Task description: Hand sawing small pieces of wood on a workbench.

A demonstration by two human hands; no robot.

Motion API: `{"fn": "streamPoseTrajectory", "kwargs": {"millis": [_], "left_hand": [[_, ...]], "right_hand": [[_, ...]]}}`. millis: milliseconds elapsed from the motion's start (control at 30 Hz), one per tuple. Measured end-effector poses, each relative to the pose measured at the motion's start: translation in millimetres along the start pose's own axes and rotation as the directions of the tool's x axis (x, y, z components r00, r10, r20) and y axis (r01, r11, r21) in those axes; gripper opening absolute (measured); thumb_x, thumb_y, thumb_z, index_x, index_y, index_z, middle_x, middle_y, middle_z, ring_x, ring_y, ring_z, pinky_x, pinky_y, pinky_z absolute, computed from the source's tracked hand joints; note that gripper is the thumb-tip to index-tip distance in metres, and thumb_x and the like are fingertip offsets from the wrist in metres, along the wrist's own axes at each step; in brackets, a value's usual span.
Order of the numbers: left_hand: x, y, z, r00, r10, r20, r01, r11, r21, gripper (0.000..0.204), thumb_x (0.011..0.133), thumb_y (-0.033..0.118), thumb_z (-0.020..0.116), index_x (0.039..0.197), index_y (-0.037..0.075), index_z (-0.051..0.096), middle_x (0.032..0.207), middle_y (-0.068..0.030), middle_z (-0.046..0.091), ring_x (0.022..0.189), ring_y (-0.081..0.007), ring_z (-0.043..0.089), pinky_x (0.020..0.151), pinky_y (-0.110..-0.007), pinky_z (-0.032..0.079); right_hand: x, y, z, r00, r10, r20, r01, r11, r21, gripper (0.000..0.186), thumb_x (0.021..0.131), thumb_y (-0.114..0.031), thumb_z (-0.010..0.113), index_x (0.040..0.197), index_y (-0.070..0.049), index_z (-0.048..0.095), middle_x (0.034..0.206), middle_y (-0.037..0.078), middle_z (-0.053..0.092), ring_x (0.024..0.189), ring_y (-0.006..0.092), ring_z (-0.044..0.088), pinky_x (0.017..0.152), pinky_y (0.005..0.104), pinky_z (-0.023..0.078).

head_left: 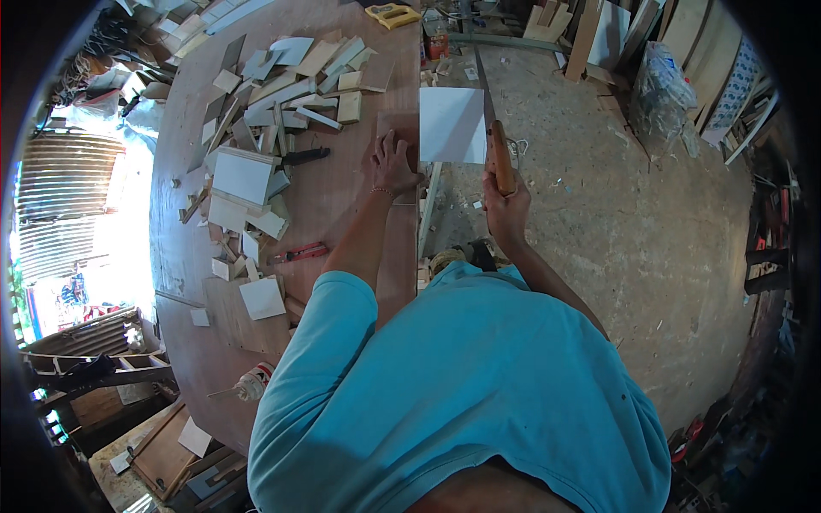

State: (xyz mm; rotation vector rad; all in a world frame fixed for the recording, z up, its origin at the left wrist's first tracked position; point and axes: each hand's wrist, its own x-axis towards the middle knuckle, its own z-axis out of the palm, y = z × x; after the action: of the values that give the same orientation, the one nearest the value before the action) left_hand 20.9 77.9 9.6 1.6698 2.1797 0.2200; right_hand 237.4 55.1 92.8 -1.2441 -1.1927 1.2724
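Observation:
My right hand [506, 205] is wrapped round the wooden handle [501, 158] of a handsaw. Its dark, narrow blade [487, 81] points away from me, along the right edge of a square white board [451, 126]. That board juts out past the right edge of the worktable [342, 201], over the floor. My left hand [394, 162] lies with fingers spread on a brown piece of wood [395, 125] at the table edge, just left of the white board. Whether the brown piece and the white board are joined, I cannot tell.
Many wood offcuts [316, 60] cover the table's far left. A red-handled tool [301, 252], a black-handled tool [305, 156] and a glue bottle [254, 382] lie nearer. A yellow-handled saw [392, 15] rests at the far edge. Boards and a plastic bag [663, 85] stand at the far right.

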Motion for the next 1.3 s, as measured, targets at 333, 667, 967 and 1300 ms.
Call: {"fn": "streamPoseTrajectory", "kwargs": {"millis": [333, 667, 967, 1300], "left_hand": [[10, -12, 18, 0.995, -0.004, -0.097, 0.006, 1.0, 0.018, 0.085, 0.051, 0.03, 0.068, 0.124, 0.005, 0.033, 0.139, -0.0135, 0.017, 0.13, -0.0378, 0.007, 0.098, -0.057, 0.018], [6, -12, 18, 1.0, 0.011, -0.019, -0.01, 0.998, 0.059, 0.088, 0.051, 0.03, 0.067, 0.126, 0.001, 0.029, 0.139, -0.0165, 0.014, 0.13, -0.0385, 0.005, 0.096, -0.06, 0.018], [19, -43, 27, 0.942, -0.015, -0.334, -0.084, 0.956, -0.28, 0.067, 0.068, 0.031, 0.062, 0.122, -0.002, 0.038, 0.134, -0.0213, 0.025, 0.128, -0.0394, 0.017, 0.099, -0.05, 0.025], [40, -26, 7, 0.872, -0.437, -0.219, 0.339, 0.864, -0.373, 0.066, 0.078, 0.042, 0.055, 0.127, 0.002, 0.034, 0.125, -0.0274, 0.035, 0.115, -0.0424, 0.036, 0.094, -0.052, 0.029]], "right_hand": [[32, -1, -13, 1.0, 0.015, 0.002, -0.015, 0.996, 0.092, 0.017, 0.083, -0.012, 0.06, 0.091, 0.001, 0.053, 0.063, 0.001, 0.051, 0.048, 0.0054, 0.045, 0.042, 0.0228, 0.036], [33, -8, 1, 0.987, 0.124, -0.105, -0.127, 0.992, -0.021, 0.019, 0.081, -0.012, 0.061, 0.091, 0.002, 0.053, 0.058, 0.002, 0.05, 0.043, 0.0083, 0.044, 0.039, 0.0261, 0.036], [23, -3, 30, 0.986, 0.16, -0.044, -0.154, 0.981, 0.121, 0.021, 0.078, -0.013, 0.063, 0.089, 0.003, 0.054, 0.056, 0.004, 0.05, 0.04, 0.0102, 0.046, 0.037, 0.0278, 0.036], [5, -3, 68, 0.993, 0.11, -0.042, -0.114, 0.985, -0.127, 0.024, 0.078, -0.017, 0.062, 0.086, 0.005, 0.056, 0.06, 0.012, 0.056, 0.048, 0.018, 0.055, 0.045, 0.0322, 0.042]]}}
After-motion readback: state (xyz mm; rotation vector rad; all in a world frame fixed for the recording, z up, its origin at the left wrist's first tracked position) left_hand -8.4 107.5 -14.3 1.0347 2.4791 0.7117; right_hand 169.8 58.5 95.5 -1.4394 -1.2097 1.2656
